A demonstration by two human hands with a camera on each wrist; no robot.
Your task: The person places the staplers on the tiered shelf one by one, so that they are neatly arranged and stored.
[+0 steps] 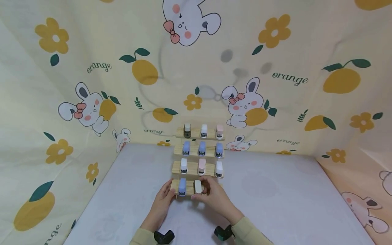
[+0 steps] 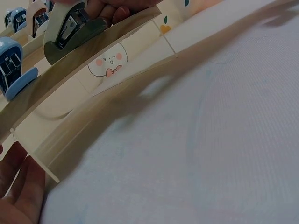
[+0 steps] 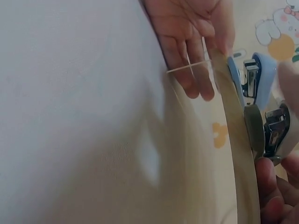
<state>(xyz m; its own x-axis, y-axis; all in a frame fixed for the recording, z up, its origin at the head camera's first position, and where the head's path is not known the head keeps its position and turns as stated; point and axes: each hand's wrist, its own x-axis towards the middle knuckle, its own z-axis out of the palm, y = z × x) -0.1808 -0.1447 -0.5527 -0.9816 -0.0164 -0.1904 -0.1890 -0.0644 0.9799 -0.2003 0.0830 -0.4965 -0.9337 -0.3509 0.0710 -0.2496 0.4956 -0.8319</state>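
A tiered stand with wooden shelves (image 1: 190,183) and clear side panels carries small staplers. At the left end of its lowest shelf, my left hand (image 1: 164,196) grips the stand, thumb near the wood; its fingers (image 3: 191,79) lie along the clear panel. My right hand (image 1: 214,194) pinches a white stapler (image 1: 198,186) between thumb and fingers toward the right of that shelf. The wrist views show this stapler's dark green base (image 3: 254,133) against the wood. Left of it on the same shelf stands a blue stapler (image 1: 182,186).
Above, a white stapler (image 1: 183,165), a pink stapler (image 1: 201,166) and another white one line the second shelf. Blue staplers (image 1: 202,148) fill the third, and mixed colours the top shelf (image 1: 211,136). Behind the white table (image 1: 269,197) hangs a patterned cloth (image 1: 190,75).
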